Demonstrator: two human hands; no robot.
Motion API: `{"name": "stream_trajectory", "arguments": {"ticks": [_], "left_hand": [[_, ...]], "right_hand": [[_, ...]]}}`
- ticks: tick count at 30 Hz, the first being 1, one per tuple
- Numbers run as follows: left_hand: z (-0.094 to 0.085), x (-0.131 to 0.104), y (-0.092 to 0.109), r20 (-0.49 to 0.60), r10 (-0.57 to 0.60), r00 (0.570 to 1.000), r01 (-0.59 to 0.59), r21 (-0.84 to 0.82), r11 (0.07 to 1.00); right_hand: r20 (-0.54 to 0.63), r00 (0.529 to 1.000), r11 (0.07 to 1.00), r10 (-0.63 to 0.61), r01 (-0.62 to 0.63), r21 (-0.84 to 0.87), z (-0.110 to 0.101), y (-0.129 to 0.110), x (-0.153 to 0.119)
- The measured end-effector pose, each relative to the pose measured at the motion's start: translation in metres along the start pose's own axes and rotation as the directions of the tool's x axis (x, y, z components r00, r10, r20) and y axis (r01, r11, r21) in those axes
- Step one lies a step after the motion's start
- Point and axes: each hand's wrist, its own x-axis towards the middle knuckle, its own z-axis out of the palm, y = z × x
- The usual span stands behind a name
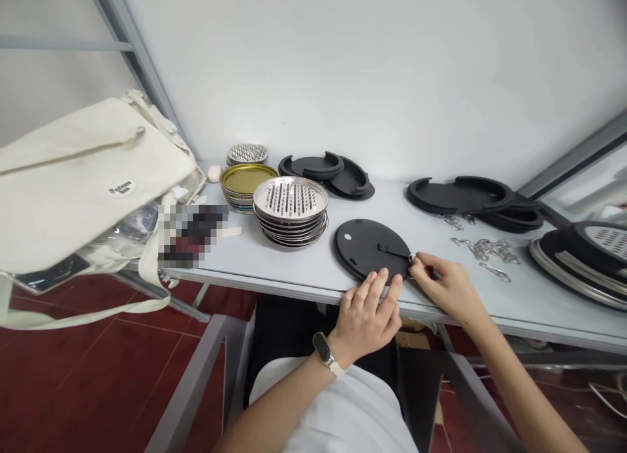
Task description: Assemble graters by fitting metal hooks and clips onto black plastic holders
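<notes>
A round black disc [365, 241] lies near the table's front edge, with a white oval mark and a thin strip-like groove or tab toward its right side. My left hand [369, 309] rests its outstretched fingers on the disc's near rim; the thumb is mostly hidden. At the disc's right edge, my right hand [443, 284] pinches a small silver metal ring [412, 258]. Just left of the disc is a stack of round metal grater plates [290, 202]. Silver metal clips [490, 249] are scattered to the right of my right hand.
Behind the graters stand gold lids [248, 177] and another grater stack [247, 154]. Black rimmed trays [313, 166] lie along the wall, with more black trays [460, 195] farther right. A grater-topped pile [582, 264] sits far right; a cream bag [93, 185] is at left.
</notes>
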Motion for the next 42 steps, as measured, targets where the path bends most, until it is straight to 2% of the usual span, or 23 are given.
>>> {"name": "stream_trajectory", "arguments": {"ticks": [12,16,23,29,34,38,42], "left_hand": [[-0.0004,0.0001,0.0004,0.008,-0.001,1.000,0.000,0.010,1.000],[-0.0003,0.0001,0.0004,0.008,-0.003,1.000,0.003,0.012,1.000],[-0.0005,0.0005,0.0006,0.007,-0.008,1.000,0.008,0.004,1.000],[-0.0022,0.0019,0.0017,0.017,-0.021,1.000,0.022,-0.006,1.000],[-0.0051,0.0041,0.0051,0.063,-0.049,0.997,0.048,0.010,0.999],[-0.0037,0.0049,0.0071,0.079,-0.062,0.995,0.060,0.034,0.998],[-0.0007,0.0042,0.0062,0.044,-0.056,0.997,0.054,0.033,0.998]], "right_hand": [[-0.158,0.987,1.000,-0.022,0.025,0.012,-0.0005,-0.0090,-0.0022],[-0.200,0.980,1.000,0.004,-0.004,0.002,-0.0003,-0.0077,-0.0018],[-0.137,0.986,0.996,0.094,-0.091,0.024,0.0019,-0.0022,0.0032],[-0.080,0.996,0.999,0.038,-0.040,-0.028,0.0031,-0.0022,0.0058],[-0.021,1.000,1.000,-0.012,0.012,0.004,-0.0010,-0.0001,0.0046],[-0.021,0.999,0.999,-0.028,0.029,0.033,-0.0013,-0.0006,0.0040],[-0.072,0.997,1.000,0.005,-0.003,0.028,0.0005,-0.0027,0.0056]]}}
